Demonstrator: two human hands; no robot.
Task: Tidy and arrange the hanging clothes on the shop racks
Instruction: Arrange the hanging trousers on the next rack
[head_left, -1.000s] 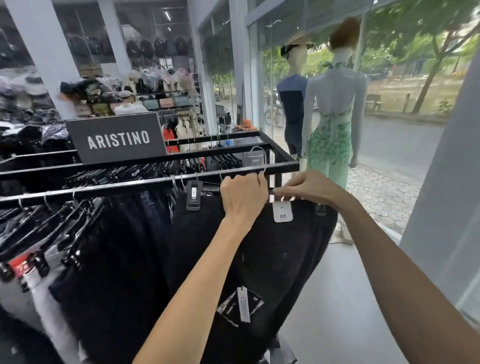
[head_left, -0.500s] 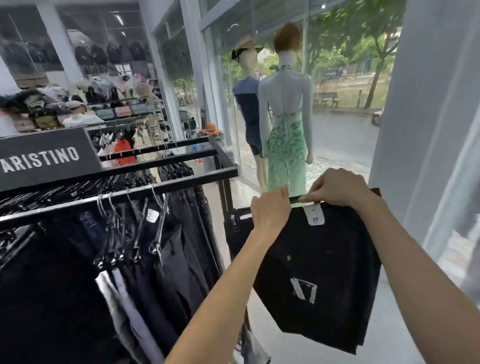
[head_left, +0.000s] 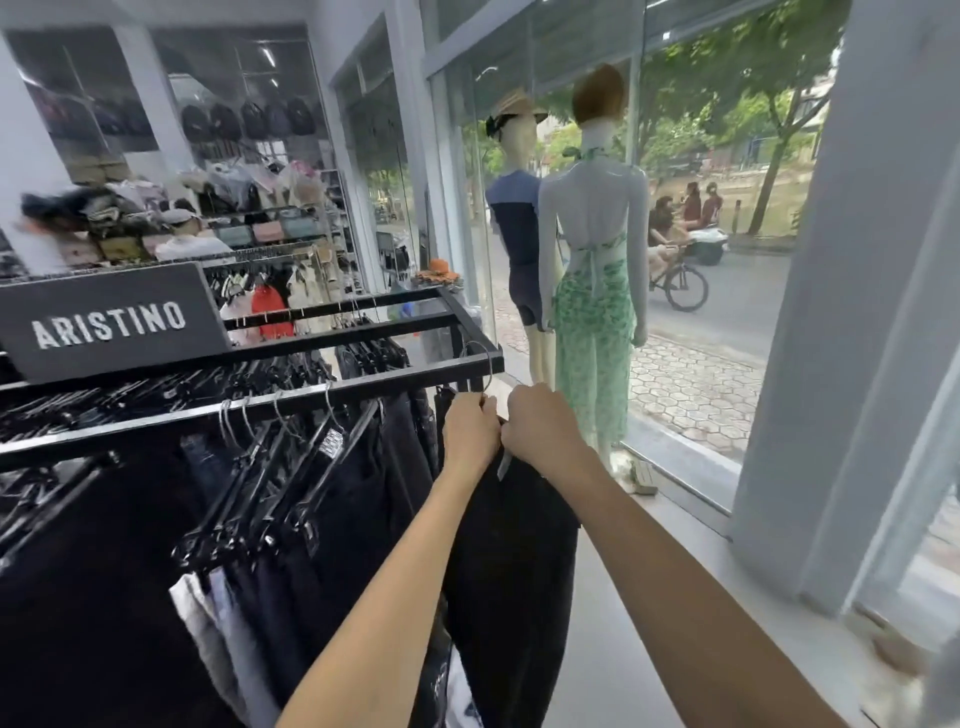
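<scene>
The top edge of a black garment is gripped by both hands, which are held side by side and touching. The left hand is curled tightly over the waistband, and the right hand is closed on the same edge just beside it, with the knuckles turned upward. A small pale tag is seen between the two wrists. The hanger itself is hidden under the fingers; only its metal hook is seen rising above the left hand at the end corner of the rack rail, and whether the hook is seated on the rail cannot be told. The garment is hung straight down from the hands at the right-hand end of the rack. To its left, a row of dark clothes is carried on black clip hangers along the same rail, some of them tilted. A dark sign lettered ARISTINO is set on top of the rack. Shelves of bags are seen behind it. Two mannequins are stood at the shop window beyond the hands, one in a green dress, the other in a straw hat.
</scene>
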